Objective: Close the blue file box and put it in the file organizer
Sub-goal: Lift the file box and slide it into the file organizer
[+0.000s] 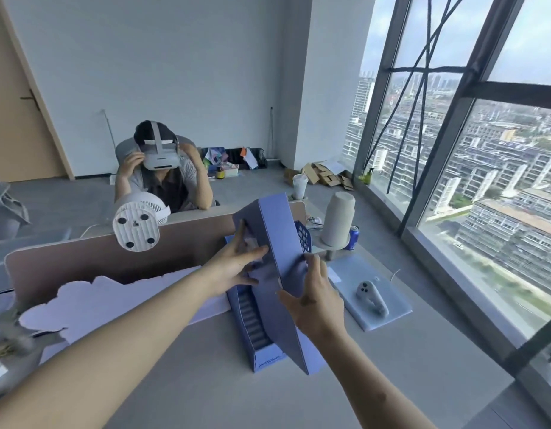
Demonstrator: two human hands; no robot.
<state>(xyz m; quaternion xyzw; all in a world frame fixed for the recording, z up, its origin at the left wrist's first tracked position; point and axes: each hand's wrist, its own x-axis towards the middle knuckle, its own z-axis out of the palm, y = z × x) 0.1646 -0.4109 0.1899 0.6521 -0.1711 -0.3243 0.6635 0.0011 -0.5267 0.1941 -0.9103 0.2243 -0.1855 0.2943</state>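
The blue file box is tilted up at the middle of the desk, its far end raised and its near corner low by the desk. My left hand grips its left side, fingers spread over the flap. My right hand holds its right face, thumb on the front panel. Under the box lies the blue file organizer, a long slotted tray running towards me. A blue mesh part of the organizer shows behind the box.
A white fan stands on the desk divider. A person wearing a headset sits behind the divider. To the right are a grey upturned cup, a blue can and a controller on a pad. Large windows fill the right side.
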